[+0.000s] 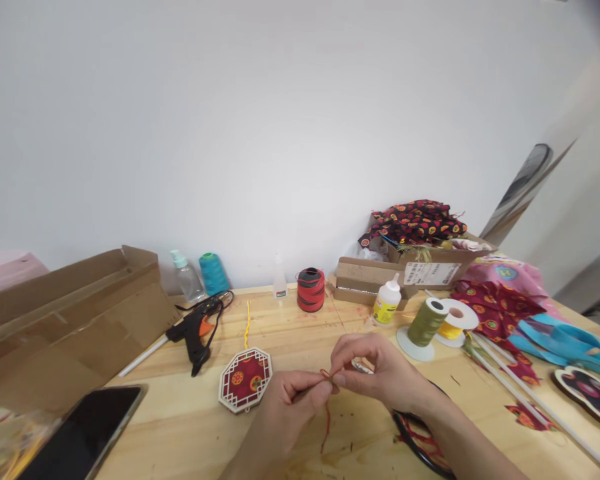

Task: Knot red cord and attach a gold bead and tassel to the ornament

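My left hand (300, 403) and my right hand (373, 370) meet above the front middle of the table, fingertips touching. Between them they pinch a thin red cord (326, 427), whose loose end hangs down below my left thumb. A small loop of it shows above the fingertips. Something shiny peeks out behind my right fingers, too covered to name. Just left of my left hand lies an octagonal wooden lattice pendant (246, 380) with dark red patterned fabric and a yellow cord (247, 325) at its top. Under my right wrist is a black-rimmed object (420, 440) with red strands, partly hidden.
On the left are a long cardboard box (80, 313), a phone (83, 433) and a black glue gun (197, 333). Along the back stand a teal thread cone (213, 273), a red thread spool (311, 291) and a glue bottle (387, 302). Green thread (426, 323), fabrics and white sticks lie right.
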A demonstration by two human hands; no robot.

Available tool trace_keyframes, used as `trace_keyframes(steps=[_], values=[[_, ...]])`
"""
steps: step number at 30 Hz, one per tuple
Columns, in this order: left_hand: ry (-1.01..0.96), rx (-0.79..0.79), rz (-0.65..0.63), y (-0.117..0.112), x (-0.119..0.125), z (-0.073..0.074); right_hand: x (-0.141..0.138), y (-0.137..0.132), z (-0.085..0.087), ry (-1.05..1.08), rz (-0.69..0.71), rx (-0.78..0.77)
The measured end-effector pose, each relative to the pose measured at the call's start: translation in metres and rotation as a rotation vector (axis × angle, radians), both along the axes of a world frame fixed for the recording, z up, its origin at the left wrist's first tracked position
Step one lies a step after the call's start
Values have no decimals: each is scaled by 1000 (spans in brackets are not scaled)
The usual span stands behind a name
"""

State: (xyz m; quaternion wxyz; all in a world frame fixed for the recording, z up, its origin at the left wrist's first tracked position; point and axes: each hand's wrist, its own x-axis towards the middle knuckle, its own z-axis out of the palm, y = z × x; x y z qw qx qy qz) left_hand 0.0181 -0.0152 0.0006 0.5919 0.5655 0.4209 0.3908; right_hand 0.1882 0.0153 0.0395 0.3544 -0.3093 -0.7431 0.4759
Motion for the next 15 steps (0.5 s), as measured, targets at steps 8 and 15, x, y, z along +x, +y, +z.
trace_keyframes(steps=[8, 15], values=[[-47, -67, 32, 1, 0, 1, 5, 2, -2, 78, 83, -92], [-54, -68, 27, 1, 1, 2, 4, -2, 0, 28, 71, 32]])
